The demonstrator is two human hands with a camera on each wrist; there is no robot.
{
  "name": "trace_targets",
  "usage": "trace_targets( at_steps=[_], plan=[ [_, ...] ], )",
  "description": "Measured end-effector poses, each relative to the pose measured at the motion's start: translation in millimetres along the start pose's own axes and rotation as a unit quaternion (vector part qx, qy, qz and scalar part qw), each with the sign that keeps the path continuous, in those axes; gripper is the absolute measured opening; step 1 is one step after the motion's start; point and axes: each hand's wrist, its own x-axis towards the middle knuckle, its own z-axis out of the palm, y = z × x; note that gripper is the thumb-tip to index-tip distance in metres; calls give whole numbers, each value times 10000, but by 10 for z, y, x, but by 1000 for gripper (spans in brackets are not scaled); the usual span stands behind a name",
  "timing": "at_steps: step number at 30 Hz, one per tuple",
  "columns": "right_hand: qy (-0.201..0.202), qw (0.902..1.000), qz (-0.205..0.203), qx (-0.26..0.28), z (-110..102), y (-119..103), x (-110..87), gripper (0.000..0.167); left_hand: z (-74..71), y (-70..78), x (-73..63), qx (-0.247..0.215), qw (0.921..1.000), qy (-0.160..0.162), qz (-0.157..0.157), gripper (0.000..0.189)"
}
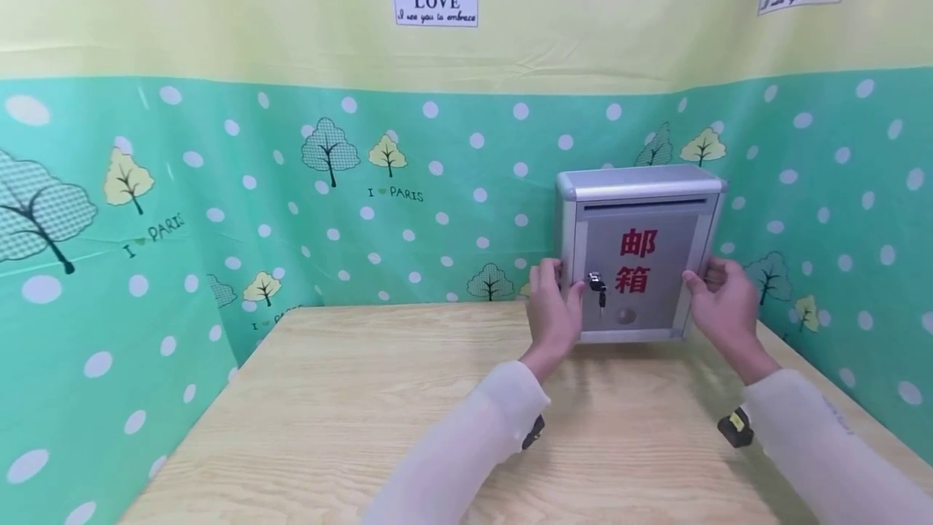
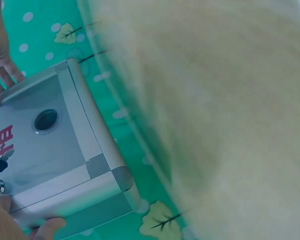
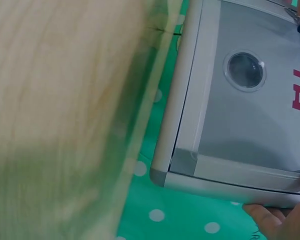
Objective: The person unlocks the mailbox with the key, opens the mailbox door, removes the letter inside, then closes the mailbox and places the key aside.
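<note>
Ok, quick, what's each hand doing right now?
Left hand: holding the silver mailbox by its lock side.
Right hand: holding the silver mailbox by the opposite side.

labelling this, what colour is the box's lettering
The lettering is red, clearest in the head view.

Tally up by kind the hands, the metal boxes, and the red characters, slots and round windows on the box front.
Hands: 2 (left hand, right hand)
Metal box: 1
Red characters: 2
Slot: 1
Round window: 1
Total: 7
</note>
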Motion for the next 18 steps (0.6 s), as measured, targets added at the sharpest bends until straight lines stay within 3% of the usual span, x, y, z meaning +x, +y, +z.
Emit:
trace_targets(
  at_steps=[7, 18],
  plan=[
    [111, 9990, -421, -79, -51, -219, 32, 59, -163, 90, 161, 108, 9999, -20, 117, 40],
    [27, 9986, -328, 418, 124, -579, -23, 58, -478, 76, 358, 58, 9997, -76, 206, 41]
  ],
)
